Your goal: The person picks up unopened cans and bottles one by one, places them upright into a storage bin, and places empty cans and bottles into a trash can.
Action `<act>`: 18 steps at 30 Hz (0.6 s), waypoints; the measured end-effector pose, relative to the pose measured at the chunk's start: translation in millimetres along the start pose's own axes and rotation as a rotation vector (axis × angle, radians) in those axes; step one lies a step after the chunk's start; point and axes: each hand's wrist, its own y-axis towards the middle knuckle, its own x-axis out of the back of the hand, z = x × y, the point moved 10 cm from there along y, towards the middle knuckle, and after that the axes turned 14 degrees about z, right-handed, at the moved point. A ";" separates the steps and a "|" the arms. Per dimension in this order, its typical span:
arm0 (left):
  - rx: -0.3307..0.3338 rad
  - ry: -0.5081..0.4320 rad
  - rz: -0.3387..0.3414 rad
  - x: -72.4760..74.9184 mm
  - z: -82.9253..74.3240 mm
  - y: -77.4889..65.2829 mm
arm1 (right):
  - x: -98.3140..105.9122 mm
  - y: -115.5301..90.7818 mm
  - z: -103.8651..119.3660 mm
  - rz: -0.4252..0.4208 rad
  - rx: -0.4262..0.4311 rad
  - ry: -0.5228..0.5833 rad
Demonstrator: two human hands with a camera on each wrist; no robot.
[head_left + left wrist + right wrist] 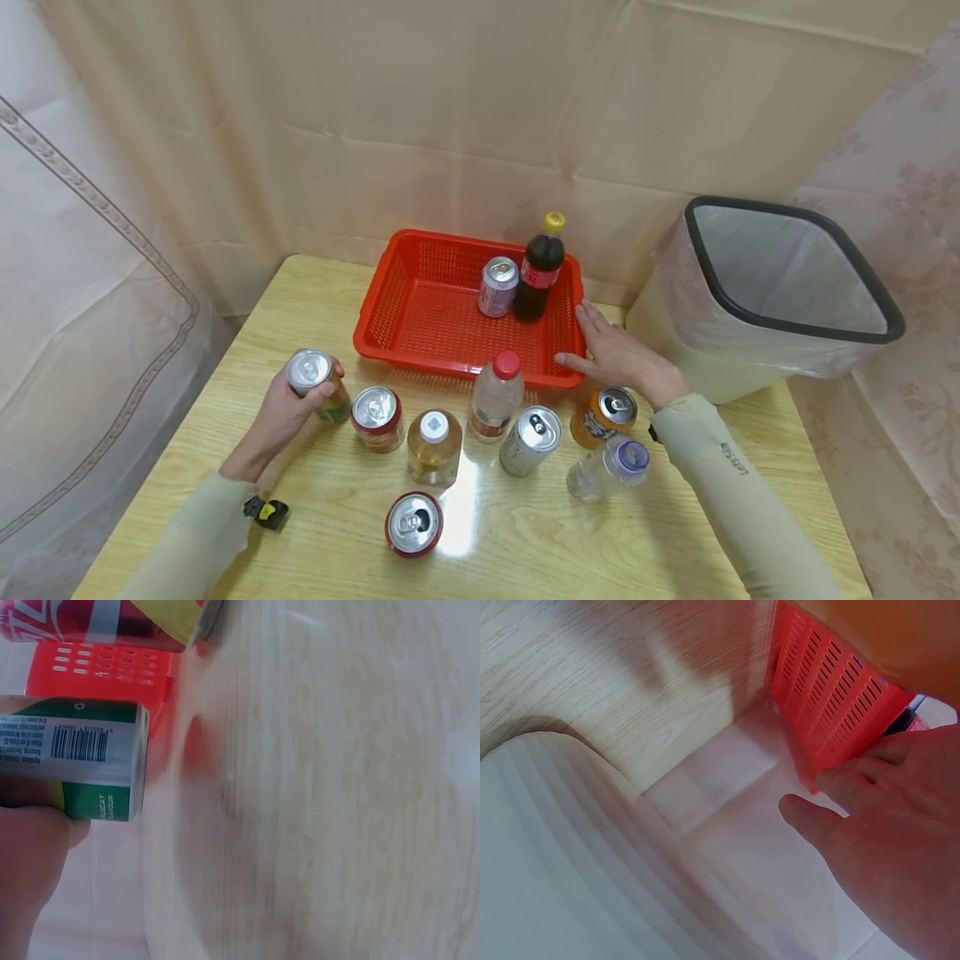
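Note:
At the left of the table my left hand [281,408] grips a drink can [336,400], fingers and thumb curled round its side. Green bands and a barcode show on this can [90,757] in the left wrist view, its base close over the wood. My right hand [618,354] lies with straight fingers along the right rim of a red plastic basket [427,362], thumb over the front corner. Inside the basket a pale purple can [498,292] and a cola bottle [534,287] with a yellow cap stand side by side at the right.
Before the basket stand red cans [377,421], [413,525], a juice bottle [435,454], a red-capped clear bottle [495,404], a white can [529,442], an orange can [596,421] and a tilted purple-capped bottle [603,475]. A lined trash bin [675,308] stands at the right.

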 end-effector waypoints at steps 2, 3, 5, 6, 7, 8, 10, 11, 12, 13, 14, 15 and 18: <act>0.009 0.015 -0.013 1.3 -1.9 -0.4 | 0.1 -0.4 0.2 -0.001 0.003 0.002; 0.013 0.027 -0.018 1.9 -3.6 -0.4 | 0.1 -0.4 0.2 -0.002 0.005 0.002; 0.022 0.054 -0.022 3.0 -7.0 -0.3 | 0.1 -0.3 0.2 -0.004 0.008 0.003; 0.028 0.069 -0.023 3.6 -9.1 -0.1 | 0.1 -0.2 0.0 -0.004 0.007 0.004; 0.031 0.085 -0.023 4.2 -11.8 0.1 | 0.1 0.0 -0.1 -0.005 0.008 0.001; 0.032 0.097 -0.023 4.8 -14.7 0.5 | 0.1 0.3 0.0 -0.006 0.010 -0.002; 0.031 0.119 -0.026 6.4 -21.1 1.4 | 0.3 0.4 0.0 -0.008 0.011 -0.006; 0.028 0.121 -0.029 7.3 -24.5 1.8 | 0.5 0.3 0.2 -0.009 0.013 -0.006; 0.022 0.118 -0.033 8.2 -28.0 2.4 | 0.6 0.2 0.3 -0.010 0.014 -0.007; 0.015 0.117 -0.038 9.1 -31.8 3.1 | 0.8 0.1 0.4 -0.012 0.015 -0.008; 0.005 0.107 -0.043 9.9 -35.4 3.8 | 0.8 0.0 0.6 -0.013 0.016 -0.005; -0.005 0.096 -0.049 10.8 -39.0 4.7 | 0.8 -0.2 0.6 -0.014 0.016 -0.003; -0.033 0.065 -0.055 11.9 -49.5 7.6 | 0.5 0.0 0.5 -0.013 0.017 -0.005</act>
